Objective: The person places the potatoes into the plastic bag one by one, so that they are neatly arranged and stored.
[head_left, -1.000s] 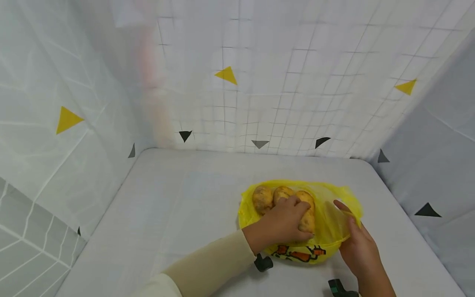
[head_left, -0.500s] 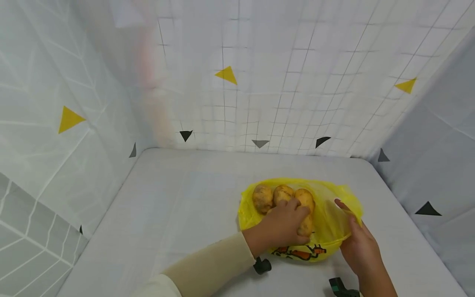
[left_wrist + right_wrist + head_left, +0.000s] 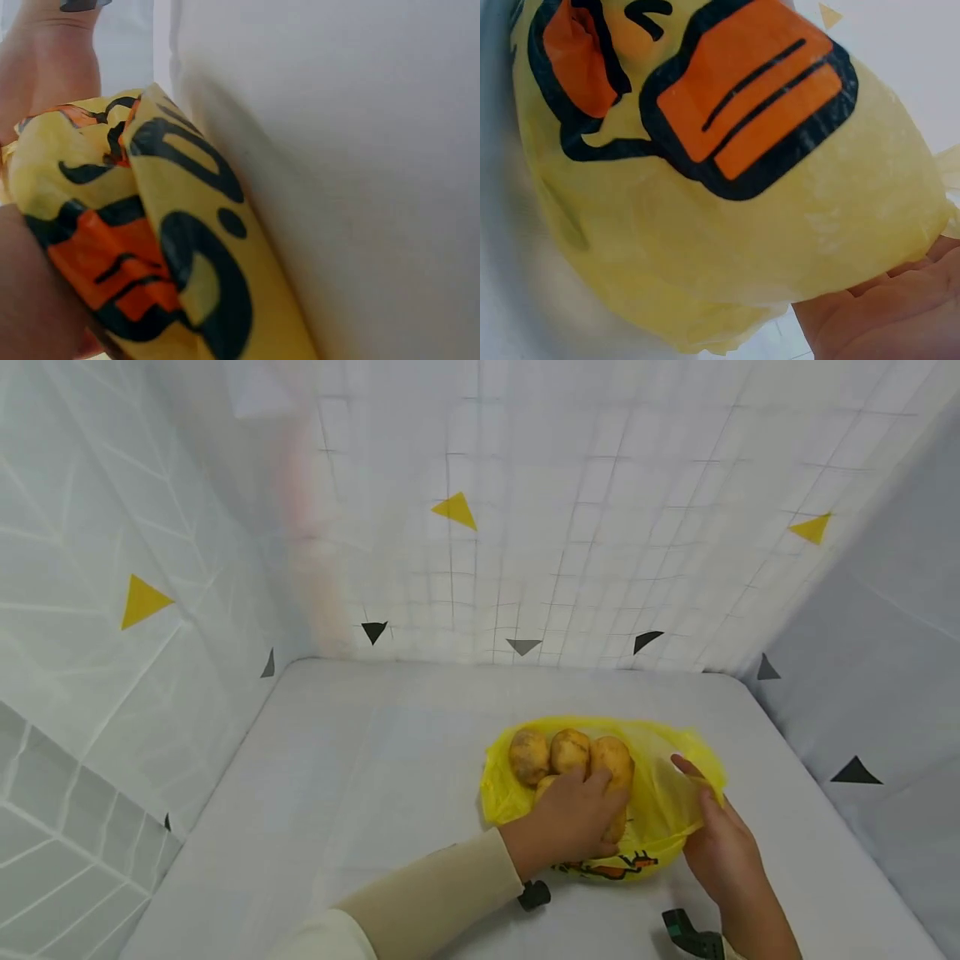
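A yellow plastic bag (image 3: pixel 667 777) with orange and black print lies spread on the table, its mouth facing up. Several potatoes sit in it, among them a left one (image 3: pixel 529 757), a middle one (image 3: pixel 570 750) and a right one (image 3: pixel 612 758). My left hand (image 3: pixel 573 818) reaches in from the near side, fingers and thumb curved round a potato (image 3: pixel 617 828) that it partly hides. At the bag's right side my right hand (image 3: pixel 723 852) holds the rim between thumb and fingers. The right wrist view shows the bag's printed side above the hand (image 3: pixel 900 322).
The white table (image 3: pixel 360 777) extends left of the bag. White sheeting (image 3: pixel 525 485) with yellow and dark triangles encloses the back and sides. Black wrist devices, one on the left (image 3: pixel 534 895) and one on the right (image 3: pixel 686 935), sit low near the table.
My left hand has shifted slightly over the potatoes, showing more of the right and middle ones behind its fingers. My right hand keeps its hold on the bag's rim.
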